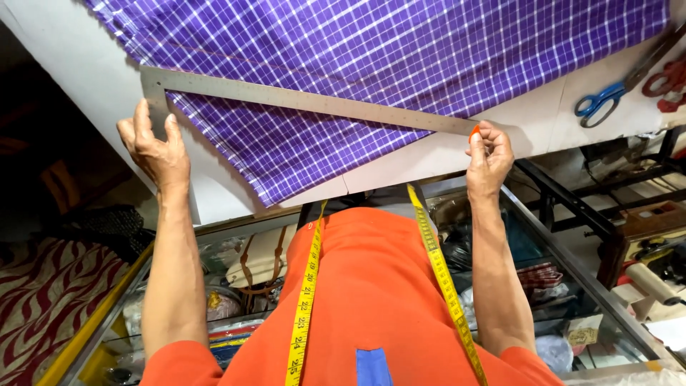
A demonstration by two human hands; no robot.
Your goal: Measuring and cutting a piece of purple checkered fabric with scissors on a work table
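We look down on a white worktable (86,64) with a purple cotton cloth checked in thin white lines (400,50) spread across it, one corner hanging toward us over the near edge

A long grey steel L-shaped ruler (307,100) lies across the cloth, its long arm slanting from upper left down to the right, its short arm dropping at the left corner

Our left hand (153,146) is spread flat, fingers wide, pressing on the short arm of the ruler near the corner, at the cloth's left edge; it grips nothing

Our right hand (489,154) sits at the far right end of the ruler, fingers pinched narrow on a small orange piece of chalk (474,131) that touches the ruler's tip on bare tabletop just off the cloth

A yellow measuring tape (436,264) hangs round our neck over an orange shirt (371,286), both ends running down the chest

Blue-handled scissors (604,100) lie on the table at right, well apart from the right hand, with red-handled scissors (664,82) just beyond

Below the table, a glass-topped display case (572,286) holds mixed goods, too jumbled to tell apart
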